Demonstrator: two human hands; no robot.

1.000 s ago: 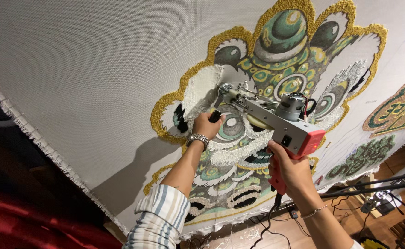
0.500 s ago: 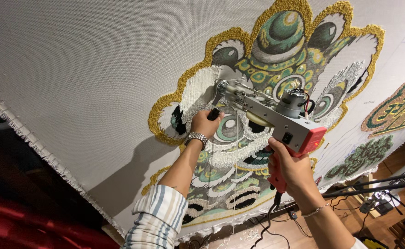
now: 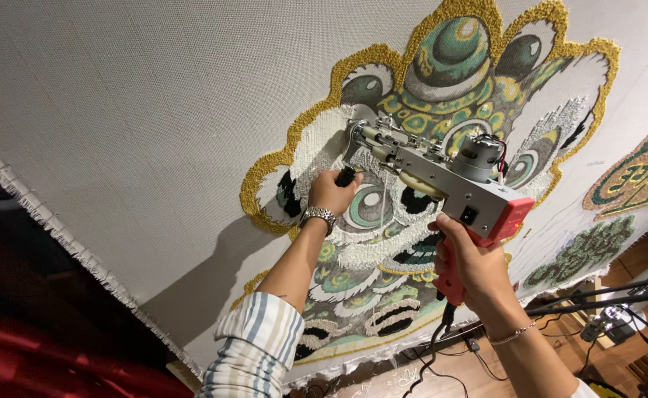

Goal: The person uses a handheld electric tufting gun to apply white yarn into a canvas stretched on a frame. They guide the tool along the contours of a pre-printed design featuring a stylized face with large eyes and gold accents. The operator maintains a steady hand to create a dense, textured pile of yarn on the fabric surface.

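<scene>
tufting gun pressed to the cloth, white pile being laid in

my right hand (image 3: 471,269) is wrapped tight around the red pistol handle of the tufting gun (image 3: 442,173), fingers curled fully round it, the grip clamped on the handle just under the grey body where the small black switch sits. my left hand (image 3: 330,193) is clamped on the black front handle, knuckles toward the cloth, a metal watch (image 3: 318,216) on the wrist and a striped sleeve (image 3: 258,346) below it. the gun lies tilted, its needle end up and left, touching the stretched backing cloth (image 3: 132,110) at the white patch inside the gold scalloped border of the big green, gold and white design (image 3: 449,81). a power cord (image 3: 434,346) hangs down from the handle base.

as i judge it, the step in hand is filling the white area near the left edge of the motif, with the nose held firmly against the fabric. the next move calls for steady forward pressure from both hands and a straight travel in the direction the needle faces, keeping the foot flat on the cloth so the loops seat evenly, and stopping short of the gold outline. the cord wants to hang free of the arms.

further out, smaller green motifs (image 3: 637,177) show at the right, and the cloth's frayed edge (image 3: 51,228) runs down the left above red fabric (image 3: 36,361).
</scene>
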